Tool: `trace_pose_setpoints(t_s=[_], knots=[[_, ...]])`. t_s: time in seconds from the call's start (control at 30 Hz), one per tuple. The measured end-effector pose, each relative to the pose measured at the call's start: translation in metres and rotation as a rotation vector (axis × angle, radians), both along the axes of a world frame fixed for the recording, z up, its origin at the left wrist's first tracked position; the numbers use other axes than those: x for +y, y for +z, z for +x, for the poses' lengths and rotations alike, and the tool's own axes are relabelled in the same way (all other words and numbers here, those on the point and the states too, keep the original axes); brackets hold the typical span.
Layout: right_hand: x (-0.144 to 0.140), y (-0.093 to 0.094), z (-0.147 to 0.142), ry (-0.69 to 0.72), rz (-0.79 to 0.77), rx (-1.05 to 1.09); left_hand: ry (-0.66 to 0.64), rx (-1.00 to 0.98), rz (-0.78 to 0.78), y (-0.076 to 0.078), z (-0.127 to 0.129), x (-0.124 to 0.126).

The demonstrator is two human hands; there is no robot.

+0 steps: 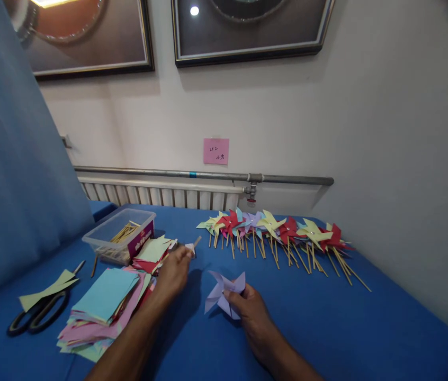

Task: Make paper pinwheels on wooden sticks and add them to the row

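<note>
A purple paper pinwheel [216, 292] is pinched in my right hand [253, 315], the thumb pressed near the small pin at its centre. No stick shows below its blades. My left hand [174, 272] reaches forward over the table, its fingers drawn together beside a small white patterned piece [190, 247] and a short narrow strip [197, 241]. What those fingertips hold, if anything, is hidden. Just left of this hand lies a stack of cut paper with a pale green sheet [153, 250] on top.
A clear plastic box [107, 233] holds thin wooden sticks [125, 232]. Nearer are a pile of coloured paper squares [107, 293] and black-handled scissors [51, 312] under pale green paper. Finished pinwheels on sticks [271, 225] line the blue table's [327, 328] back right, before a radiator [176, 196].
</note>
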State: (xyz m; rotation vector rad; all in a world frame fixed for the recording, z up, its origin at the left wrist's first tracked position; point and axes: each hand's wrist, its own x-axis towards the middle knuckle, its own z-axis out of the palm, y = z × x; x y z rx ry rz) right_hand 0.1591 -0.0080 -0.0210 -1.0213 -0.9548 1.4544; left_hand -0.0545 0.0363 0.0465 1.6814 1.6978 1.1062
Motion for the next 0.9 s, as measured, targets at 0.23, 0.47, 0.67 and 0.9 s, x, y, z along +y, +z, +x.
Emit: trace_pose_setpoints(t_s=[0.23,0.47,0.67,0.9], knots=[[-0.003,0.003,0.004,0.000,0.008,0.020,-0.241,-0.166,-0.248,-0.030,0.022,-0.007],[-0.005,0.013,0.002,-0.013,0.000,0.023,-0.340,-0.225,-0.307,-0.030,0.025,-0.013],[-0.007,0.016,0.001,-0.010,0.011,0.045,-0.309,-0.216,-0.255,-0.039,0.026,-0.009],[-0.005,0.011,0.004,-0.025,0.007,0.002,-0.342,-0.089,-0.209,-0.035,0.027,-0.015]])
